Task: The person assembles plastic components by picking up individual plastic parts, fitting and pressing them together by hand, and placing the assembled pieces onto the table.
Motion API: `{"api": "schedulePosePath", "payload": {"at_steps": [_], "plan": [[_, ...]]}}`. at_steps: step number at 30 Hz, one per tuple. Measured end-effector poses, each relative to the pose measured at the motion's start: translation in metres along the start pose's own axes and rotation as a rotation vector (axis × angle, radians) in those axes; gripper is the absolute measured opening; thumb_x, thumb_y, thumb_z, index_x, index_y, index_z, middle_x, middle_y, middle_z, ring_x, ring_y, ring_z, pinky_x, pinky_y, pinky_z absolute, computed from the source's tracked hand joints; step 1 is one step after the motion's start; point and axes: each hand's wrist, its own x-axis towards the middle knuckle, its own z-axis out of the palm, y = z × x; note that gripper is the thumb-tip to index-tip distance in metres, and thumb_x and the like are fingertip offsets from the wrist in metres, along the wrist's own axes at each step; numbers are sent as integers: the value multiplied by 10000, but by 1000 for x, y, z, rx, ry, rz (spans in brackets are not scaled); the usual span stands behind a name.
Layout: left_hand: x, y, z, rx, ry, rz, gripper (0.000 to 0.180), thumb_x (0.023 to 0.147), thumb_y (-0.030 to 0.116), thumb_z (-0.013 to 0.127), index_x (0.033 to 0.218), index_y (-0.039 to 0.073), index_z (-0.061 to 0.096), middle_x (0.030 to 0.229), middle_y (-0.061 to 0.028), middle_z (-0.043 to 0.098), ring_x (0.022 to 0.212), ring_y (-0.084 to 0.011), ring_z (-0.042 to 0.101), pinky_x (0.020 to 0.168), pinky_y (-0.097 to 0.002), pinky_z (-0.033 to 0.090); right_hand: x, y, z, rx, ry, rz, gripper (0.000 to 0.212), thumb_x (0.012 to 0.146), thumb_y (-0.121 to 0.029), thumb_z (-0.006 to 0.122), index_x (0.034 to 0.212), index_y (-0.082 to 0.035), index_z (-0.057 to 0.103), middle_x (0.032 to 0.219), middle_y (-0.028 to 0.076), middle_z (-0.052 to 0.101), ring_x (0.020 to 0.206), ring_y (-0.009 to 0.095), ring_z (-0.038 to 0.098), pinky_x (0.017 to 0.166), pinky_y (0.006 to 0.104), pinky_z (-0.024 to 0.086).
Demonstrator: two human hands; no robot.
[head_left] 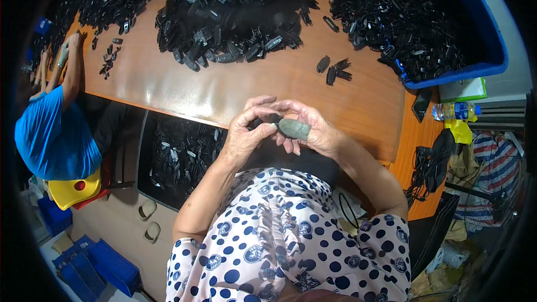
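Note:
My left hand (241, 136) and my right hand (320, 130) meet at the table's near edge, in front of my body. Between the fingertips of both is a small black plastic piece (272, 118), mostly covered by the fingers. A grey-green oval cover (294, 129) appears to wrap my right thumb. Both hands are closed around the piece, with the right fingers curled behind it. Beyond them on the table lie several loose black parts (339, 71) and a single dark oval part (323, 64).
Heaps of small black parts (224, 28) cover the far side of the wooden table (224, 86). A blue bin (498, 70) of parts tips at the right, near a bottle (454, 111). A black tray (146, 159) sits left below. Another person (59, 128) works at far left.

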Motion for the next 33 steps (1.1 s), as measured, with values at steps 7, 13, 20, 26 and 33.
{"api": "schedulePosePath", "payload": {"at_steps": [7,13,20,26,33], "plan": [[7,-17,-4,-164,130,-148,155,827,126,699,952,47,653,1221,-50,533,716,-69,572,507,-161,407,17,8,-8,-181,67,-53,457,921,-173,549,1337,-42,409,796,53,598,585,77,563,484,173,444],[34,-16,2,313,-66,89,184,800,129,709,950,38,652,1064,-39,569,898,-152,576,752,-267,476,1,-24,-23,-382,108,53,437,946,-42,439,1374,-72,357,825,44,584,642,89,547,560,202,458],[53,18,7,701,-192,182,228,777,127,730,919,-12,618,915,-95,582,840,-201,559,753,-310,454,-13,-38,-96,-956,275,-169,499,918,-173,612,1354,-41,406,846,46,581,804,141,584,688,269,494],[-15,89,-96,1395,25,-168,284,720,114,740,959,21,618,859,-124,589,801,-331,596,707,-369,481,49,-119,-184,-1679,740,-420,356,864,-198,623,1142,5,532,959,181,588,898,330,598,766,424,485],[33,74,-61,1471,229,45,176,768,60,691,941,67,654,912,-100,636,841,-310,620,717,-365,495,95,-134,-222,-2053,724,-143,307,890,-169,577,1150,-19,513,938,192,589,885,378,613,782,461,508]]}}
